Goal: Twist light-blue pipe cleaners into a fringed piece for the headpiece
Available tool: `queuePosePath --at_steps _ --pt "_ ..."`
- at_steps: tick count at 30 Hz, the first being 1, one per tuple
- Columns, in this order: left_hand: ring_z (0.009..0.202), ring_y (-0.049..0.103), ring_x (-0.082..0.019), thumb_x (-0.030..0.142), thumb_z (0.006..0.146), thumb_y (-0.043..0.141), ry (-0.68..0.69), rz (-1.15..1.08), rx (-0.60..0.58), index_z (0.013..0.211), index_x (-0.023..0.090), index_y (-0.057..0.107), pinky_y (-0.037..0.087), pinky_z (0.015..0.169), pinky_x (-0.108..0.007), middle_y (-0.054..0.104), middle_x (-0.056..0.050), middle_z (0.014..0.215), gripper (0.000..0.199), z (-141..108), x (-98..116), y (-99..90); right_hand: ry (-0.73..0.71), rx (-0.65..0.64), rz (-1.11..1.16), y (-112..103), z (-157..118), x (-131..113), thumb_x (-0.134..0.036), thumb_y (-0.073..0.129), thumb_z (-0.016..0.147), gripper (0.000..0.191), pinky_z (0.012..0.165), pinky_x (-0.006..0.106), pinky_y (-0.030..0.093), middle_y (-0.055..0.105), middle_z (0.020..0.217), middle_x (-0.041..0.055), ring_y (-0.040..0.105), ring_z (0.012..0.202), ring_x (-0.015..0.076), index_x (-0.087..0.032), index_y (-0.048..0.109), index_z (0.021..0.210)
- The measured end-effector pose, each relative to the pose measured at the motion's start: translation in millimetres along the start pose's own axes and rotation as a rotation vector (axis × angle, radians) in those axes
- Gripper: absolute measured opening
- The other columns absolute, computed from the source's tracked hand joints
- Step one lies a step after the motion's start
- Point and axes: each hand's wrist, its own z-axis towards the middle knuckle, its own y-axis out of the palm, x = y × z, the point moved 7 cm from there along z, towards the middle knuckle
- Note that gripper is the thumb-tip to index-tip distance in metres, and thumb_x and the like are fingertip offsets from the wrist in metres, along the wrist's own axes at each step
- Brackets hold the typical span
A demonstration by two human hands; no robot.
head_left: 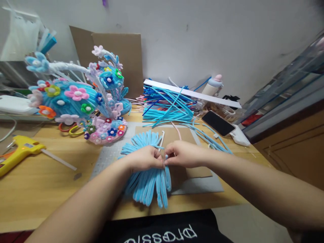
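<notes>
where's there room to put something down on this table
Widest: bare wood between the yellow glue gun and left forearm. A smaller patch lies between the white packet and right forearm. Crowded: the back, with heaped blue stems, flowered pieces and a phone.

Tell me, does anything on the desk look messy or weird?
The piled blue fuzzy sticks lie crisscrossed instead of straight, and the desk has a dark spot right of the yellow glue gun.

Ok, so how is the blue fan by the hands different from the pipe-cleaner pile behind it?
The pipe-cleaner fan has folded loops spreading out; the pipe-cleaner pile has long, mostly straight stems. The fan is light blue; the pile mixes light and dark blue. Both look fuzzy.
</notes>
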Motion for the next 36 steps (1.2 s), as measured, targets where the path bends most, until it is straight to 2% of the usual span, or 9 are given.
queuePosePath --at_steps 3,7,16,23,28,30,32,36 --pt "0.048 0.029 -0.007 0.034 0.062 0.058 -0.006 0.016 0.002 0.057 0.013 0.053 0.025 0.049 -0.021 0.036 0.006 0.050 0.022 0 0 -0.8 -0.137 0.098 -0.055 -2 -9 -10 -0.017 0.056 0.072 0.008 0.061 0.023 0.037 0.056 0.074 0.0023 0.049 0.066 0.0122 -0.014 0.063 0.075" --pt "0.048 0.030 -0.007 0.033 0.062 0.058 0.005 0.013 -0.007 0.058 0.013 0.054 0.026 0.050 -0.021 0.037 0.006 0.050 0.021 0 1 -0.2 -0.279 0.163 -0.063 -2 -19 -20 -0.010 0.052 0.074 0.012 0.068 0.024 0.041 0.056 0.084 0.0048 0.052 0.074 0.0129 -0.014 0.063 0.077" --pt "0.050 0.033 -0.008 0.029 0.063 0.056 -0.001 0.115 -0.052 0.058 0.014 0.051 0.025 0.048 -0.020 0.039 0.006 0.051 0.016 -4 7 4.9 -0.419 0.039 -0.322 6 -22 -29 -0.008 0.048 0.074 0.025 0.075 0.028 0.041 0.062 0.092 0.0069 0.056 0.087 0.0175 -0.016 0.064 0.091" --pt "0.050 0.032 -0.007 0.033 0.064 0.058 0.006 0.061 -0.060 0.063 0.013 0.057 0.027 0.049 -0.020 0.040 0.005 0.052 0.020 -4 5 -0.2 -0.549 0.170 -0.326 2 -28 -27 -0.005 0.043 0.077 0.023 0.067 0.023 0.041 0.058 0.084 0.0051 0.051 0.076 0.0129 -0.015 0.060 0.088" --pt "0.049 0.033 -0.007 0.034 0.062 0.060 0.009 -0.057 -0.061 0.062 0.012 0.056 0.026 0.050 -0.021 0.042 0.005 0.052 0.022 -2 2 -3.7 -0.633 0.231 -0.507 6 -39 -32 -0.005 0.040 0.081 0.023 0.070 0.028 0.041 0.058 0.085 0.0088 0.048 0.080 0.0164 -0.012 0.060 0.090" --pt "0.049 0.032 -0.007 0.034 0.062 0.060 0.008 -0.089 -0.068 0.061 0.012 0.055 0.025 0.050 -0.021 0.041 0.005 0.052 0.023 -2 3 -3.6 -0.624 0.236 -0.467 4 -42 -31 -0.006 0.039 0.083 0.023 0.071 0.029 0.041 0.058 0.087 0.0097 0.048 0.083 0.0167 -0.012 0.060 0.091" --pt "0.049 0.032 -0.007 0.034 0.063 0.060 0.010 -0.094 -0.061 0.062 0.012 0.055 0.025 0.050 -0.021 0.041 0.005 0.052 0.022 -2 4 -3.3 -0.591 0.230 -0.302 0 -42 -28 -0.010 0.041 0.084 0.020 0.072 0.027 0.042 0.057 0.089 0.0092 0.050 0.083 0.0150 -0.013 0.060 0.090" --pt "0.049 0.030 -0.007 0.033 0.065 0.058 0.019 -0.045 -0.034 0.063 0.012 0.055 0.025 0.049 -0.021 0.038 0.006 0.051 0.021 -3 5 -0.6 -0.407 0.226 0.044 -5 -33 -15 -0.017 0.051 0.081 0.011 0.067 0.023 0.043 0.055 0.083 0.0042 0.053 0.074 0.0109 -0.014 0.061 0.080"
